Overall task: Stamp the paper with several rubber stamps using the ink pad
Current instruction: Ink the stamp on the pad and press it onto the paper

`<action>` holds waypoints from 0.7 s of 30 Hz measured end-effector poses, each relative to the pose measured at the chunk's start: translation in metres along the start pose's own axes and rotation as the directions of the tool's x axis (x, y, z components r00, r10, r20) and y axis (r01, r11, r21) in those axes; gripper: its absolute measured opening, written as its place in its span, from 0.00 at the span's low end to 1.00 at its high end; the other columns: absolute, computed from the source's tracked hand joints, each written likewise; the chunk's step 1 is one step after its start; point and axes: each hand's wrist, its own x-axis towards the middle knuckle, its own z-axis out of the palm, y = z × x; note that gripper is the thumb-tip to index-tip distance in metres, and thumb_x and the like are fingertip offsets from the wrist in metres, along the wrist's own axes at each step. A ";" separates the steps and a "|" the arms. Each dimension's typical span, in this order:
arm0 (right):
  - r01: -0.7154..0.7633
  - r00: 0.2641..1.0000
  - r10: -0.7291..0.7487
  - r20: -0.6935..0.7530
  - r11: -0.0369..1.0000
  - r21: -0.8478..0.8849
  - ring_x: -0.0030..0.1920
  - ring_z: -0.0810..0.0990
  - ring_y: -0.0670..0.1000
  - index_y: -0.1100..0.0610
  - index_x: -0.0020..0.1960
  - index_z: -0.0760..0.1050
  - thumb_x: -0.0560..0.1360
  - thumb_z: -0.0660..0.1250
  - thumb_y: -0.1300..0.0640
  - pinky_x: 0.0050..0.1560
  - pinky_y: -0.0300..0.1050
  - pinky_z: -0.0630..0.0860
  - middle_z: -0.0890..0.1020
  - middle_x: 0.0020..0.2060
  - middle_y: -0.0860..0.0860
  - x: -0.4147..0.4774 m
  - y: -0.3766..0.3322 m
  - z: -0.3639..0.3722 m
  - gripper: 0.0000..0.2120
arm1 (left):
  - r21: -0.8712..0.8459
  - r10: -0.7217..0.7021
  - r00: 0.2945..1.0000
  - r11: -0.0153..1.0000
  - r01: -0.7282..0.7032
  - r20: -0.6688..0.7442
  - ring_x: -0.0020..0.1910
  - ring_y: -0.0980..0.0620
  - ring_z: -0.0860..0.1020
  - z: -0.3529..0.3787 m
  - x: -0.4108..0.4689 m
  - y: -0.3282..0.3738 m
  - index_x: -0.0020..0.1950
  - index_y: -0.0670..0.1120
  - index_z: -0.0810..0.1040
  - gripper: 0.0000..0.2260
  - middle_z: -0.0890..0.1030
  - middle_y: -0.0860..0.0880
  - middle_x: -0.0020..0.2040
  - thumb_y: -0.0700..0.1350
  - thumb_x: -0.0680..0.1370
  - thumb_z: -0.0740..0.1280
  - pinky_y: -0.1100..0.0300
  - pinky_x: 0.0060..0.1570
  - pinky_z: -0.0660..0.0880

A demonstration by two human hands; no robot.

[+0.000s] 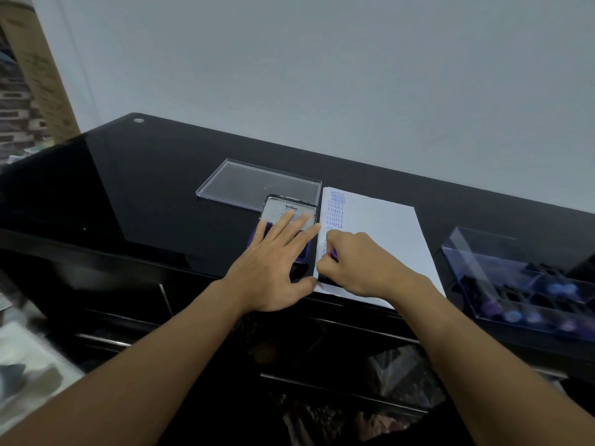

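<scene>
Right grip [357,262] curls round small stamp [335,253], judged light and rigid, pressing it onto thin, likely slide-prone paper [380,226] on desk; left grip [273,272] lies flat, fingers spread, over ink pad [291,206].

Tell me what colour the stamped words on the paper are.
Blue-purple stamped words on white paper; head view.

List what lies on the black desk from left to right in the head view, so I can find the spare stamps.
ink pad → stamped paper → clear box of stamps. The clear lid lies behind the ink pad and spans its width, so it is left out of the order.
</scene>
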 end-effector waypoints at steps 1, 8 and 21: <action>0.004 1.000 -0.004 -0.004 1.000 -0.003 0.33 0.69 0.48 0.52 0.37 0.63 0.77 0.62 0.55 0.31 0.42 0.61 0.72 0.32 0.50 0.000 0.000 0.001 0.13 | 0.001 -0.002 1.000 1.000 0.002 -0.002 0.81 0.52 0.41 0.000 0.000 0.000 0.81 0.53 0.53 0.37 0.50 0.53 0.82 0.63 0.75 0.59 0.38 0.77 0.46; -0.002 1.000 0.002 -0.014 0.999 -0.046 0.33 0.69 0.48 0.49 0.36 0.60 0.77 0.61 0.54 0.30 0.42 0.61 0.70 0.32 0.49 0.000 0.000 0.007 0.14 | -0.002 0.000 1.000 1.000 0.000 0.010 0.80 0.53 0.37 0.000 -0.001 0.000 0.81 0.53 0.51 0.37 0.47 0.53 0.83 0.61 0.76 0.61 0.38 0.77 0.40; 0.046 0.998 -0.046 -0.034 0.999 -0.011 0.31 0.67 0.46 0.47 0.35 0.56 0.78 0.61 0.56 0.29 0.40 0.57 0.68 0.30 0.47 -0.003 -0.003 0.010 0.17 | 0.013 0.007 1.000 1.000 -0.007 0.002 0.80 0.54 0.36 0.000 -0.002 0.001 0.82 0.53 0.51 0.37 0.47 0.53 0.83 0.60 0.76 0.62 0.37 0.77 0.41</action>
